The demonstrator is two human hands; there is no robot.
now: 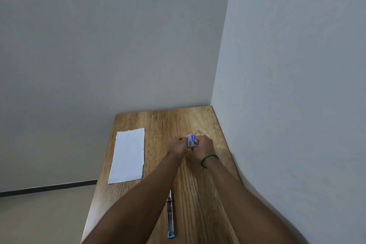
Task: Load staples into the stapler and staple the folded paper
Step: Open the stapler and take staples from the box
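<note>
Both my hands meet over the far middle of the wooden table [208, 125], gripping a small blue-and-white staple box [191, 140] between them. My left hand [177, 145] pinches its left side and my right hand [204, 145], with a green cord bracelet at the wrist, holds its right side. The stapler [170, 214] lies on the table between my forearms, swung open flat, with a metal channel and a blue end nearest me. A folded white paper [127, 156] lies flat at the table's left, apart from both hands.
The table stands in a corner, with a white wall behind and another along its right edge. Its left edge drops off to a beige floor [39, 218] with a dark skirting line.
</note>
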